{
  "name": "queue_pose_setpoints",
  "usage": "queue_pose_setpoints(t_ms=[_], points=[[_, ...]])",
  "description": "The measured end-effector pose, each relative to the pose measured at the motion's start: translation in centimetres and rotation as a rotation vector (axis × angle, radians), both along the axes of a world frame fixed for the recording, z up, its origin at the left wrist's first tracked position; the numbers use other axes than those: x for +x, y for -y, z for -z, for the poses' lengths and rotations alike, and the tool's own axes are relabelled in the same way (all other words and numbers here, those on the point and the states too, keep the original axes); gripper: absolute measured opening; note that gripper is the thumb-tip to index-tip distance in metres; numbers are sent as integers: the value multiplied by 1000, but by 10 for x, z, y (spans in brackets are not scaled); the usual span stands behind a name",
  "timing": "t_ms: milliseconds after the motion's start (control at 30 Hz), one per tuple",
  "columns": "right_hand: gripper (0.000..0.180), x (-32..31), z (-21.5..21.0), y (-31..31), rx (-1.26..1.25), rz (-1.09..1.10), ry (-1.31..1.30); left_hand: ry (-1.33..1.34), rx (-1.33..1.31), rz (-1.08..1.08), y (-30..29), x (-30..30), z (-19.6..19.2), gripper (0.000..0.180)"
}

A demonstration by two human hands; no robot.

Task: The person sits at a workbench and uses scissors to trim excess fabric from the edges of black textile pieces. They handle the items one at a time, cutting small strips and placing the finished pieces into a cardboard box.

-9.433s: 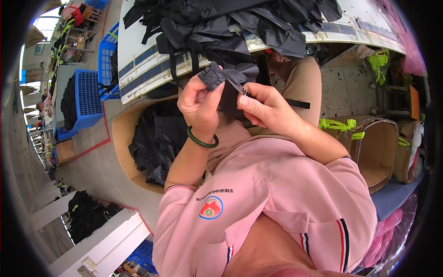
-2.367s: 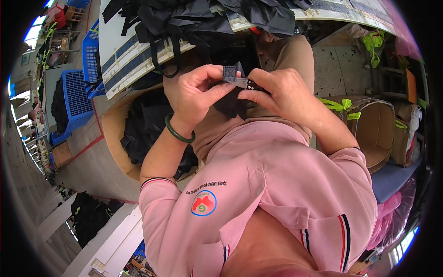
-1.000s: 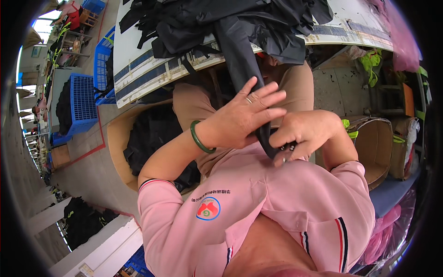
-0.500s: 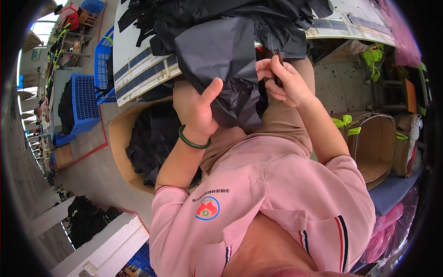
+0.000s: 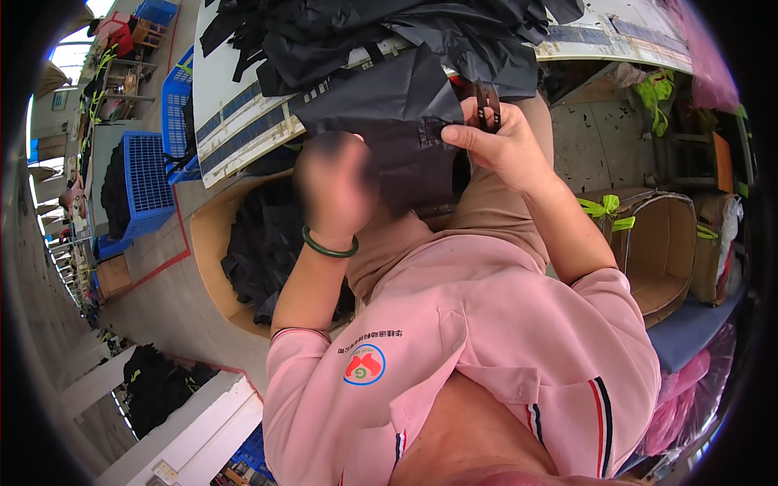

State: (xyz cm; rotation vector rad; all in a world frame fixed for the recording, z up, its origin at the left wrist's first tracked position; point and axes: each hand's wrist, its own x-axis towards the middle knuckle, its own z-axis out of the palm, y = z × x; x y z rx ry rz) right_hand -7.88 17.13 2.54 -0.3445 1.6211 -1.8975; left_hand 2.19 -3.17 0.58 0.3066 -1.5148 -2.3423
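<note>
A black fabric piece point(image 5: 409, 109) is spread between my hands above my lap, its upper part by the table edge. My right hand point(image 5: 515, 150) is closed, with the thumb pressing on the fabric's right edge. Dark thread snips point(image 5: 488, 105) sit in the same hand, their tips pointing away from me. At the fabric's left side is my left hand point(image 5: 336, 186), with a green bangle point(image 5: 330, 249) on its wrist. That hand is smeared by blur, so its fingers cannot be made out.
More black fabric pieces point(image 5: 348, 32) are heaped on the white table point(image 5: 235, 105) ahead. A cardboard box point(image 5: 212, 235) of black fabric stands at my left, near blue crates point(image 5: 150, 182). Another cardboard box point(image 5: 660, 255) with a neon-green tie point(image 5: 604, 209) is at my right.
The fabric has been turned and spread flatter between the hands. My left hand has shifted slightly left. The snips show more clearly in my right hand, whose thumb has moved onto the fabric.
</note>
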Motion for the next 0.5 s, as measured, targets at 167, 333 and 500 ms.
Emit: queue_pose_setpoints(t_ms=[167, 333, 500], points=[[28, -5, -3, -3, -19, 17, -112, 55, -25, -77, 12, 9, -5, 30], [23, -3, -4, -1, -34, -11, -292, -203, -651, -388, 22, 0, -20, 25], [21, 7, -17, 3, 26, -104, -348, -381, -1273, 90, -1, -11, -52, 37]])
